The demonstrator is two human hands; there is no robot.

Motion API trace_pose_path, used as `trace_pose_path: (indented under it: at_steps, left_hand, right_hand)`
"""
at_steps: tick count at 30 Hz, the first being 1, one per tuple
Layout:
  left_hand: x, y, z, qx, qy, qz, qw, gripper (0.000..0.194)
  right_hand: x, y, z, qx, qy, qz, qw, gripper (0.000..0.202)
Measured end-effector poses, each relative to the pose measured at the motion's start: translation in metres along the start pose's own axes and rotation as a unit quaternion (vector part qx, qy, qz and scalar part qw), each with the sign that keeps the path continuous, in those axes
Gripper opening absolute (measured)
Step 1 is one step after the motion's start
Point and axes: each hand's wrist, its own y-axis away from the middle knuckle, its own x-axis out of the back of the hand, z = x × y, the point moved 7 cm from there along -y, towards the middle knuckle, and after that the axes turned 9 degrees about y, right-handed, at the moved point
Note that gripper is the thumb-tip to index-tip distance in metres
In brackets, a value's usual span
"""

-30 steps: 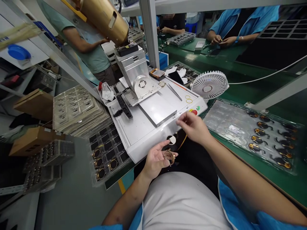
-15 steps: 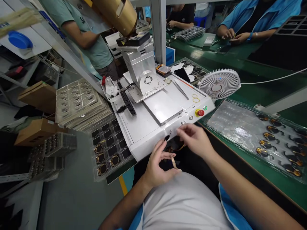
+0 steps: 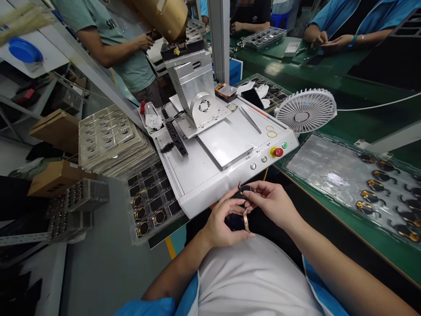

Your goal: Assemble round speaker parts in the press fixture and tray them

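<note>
My left hand is closed on a thin gold ring, held upright between thumb and fingers. Its upper fingertips also touch a round black part. My right hand pinches this black part at its right side, with the fingers of both hands close together. Both hands are just in front of the white machine's front edge, above my lap. How the black part and the ring relate underneath is hidden by my fingers.
Tweezers and yellow rings lie on the machine by a red button. A white fan stands right, above a tray of black-and-gold parts. Another tray is left. A person stands behind.
My right hand has come down and in to meet my left, and now pinches the round black part. The view has shifted slightly. The standing person's hand has come into view.
</note>
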Motion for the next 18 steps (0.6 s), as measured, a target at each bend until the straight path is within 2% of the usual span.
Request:
trace_pose_path:
  at_steps: [3, 6, 8, 11, 13, 16, 18]
  left_hand:
    - [-0.002, 0.001, 0.003, -0.033, -0.12, -0.047, 0.991, 0.079]
    - [-0.003, 0.003, 0.004, -0.061, -0.253, -0.091, 0.961, 0.069]
    - [-0.003, 0.003, 0.002, -0.052, -0.278, -0.116, 0.952, 0.072]
    - [0.0, 0.002, 0.0, -0.03, -0.177, -0.107, 0.978, 0.085]
    - [0.006, 0.001, -0.002, -0.026, -0.046, -0.048, 0.997, 0.086]
    - [0.017, 0.001, -0.015, 0.011, 0.136, 0.056, 0.989, 0.066]
    - [0.021, 0.003, -0.025, 0.039, 0.201, 0.098, 0.974, 0.056]
  right_hand:
    - [0.003, 0.001, 0.001, -0.015, 0.003, 0.004, 1.0, 0.049]
    - [0.004, 0.003, 0.004, -0.028, -0.003, -0.011, 1.0, 0.052]
    - [0.004, 0.003, 0.006, -0.036, -0.015, -0.011, 0.999, 0.053]
    - [0.005, 0.004, 0.009, -0.039, -0.041, 0.0, 0.998, 0.051]
    - [0.004, 0.005, 0.011, -0.041, -0.055, 0.0, 0.998, 0.051]
    - [-0.004, 0.008, 0.016, -0.075, -0.065, -0.027, 0.995, 0.049]
    - [-0.015, 0.013, 0.02, -0.109, -0.077, -0.063, 0.989, 0.048]
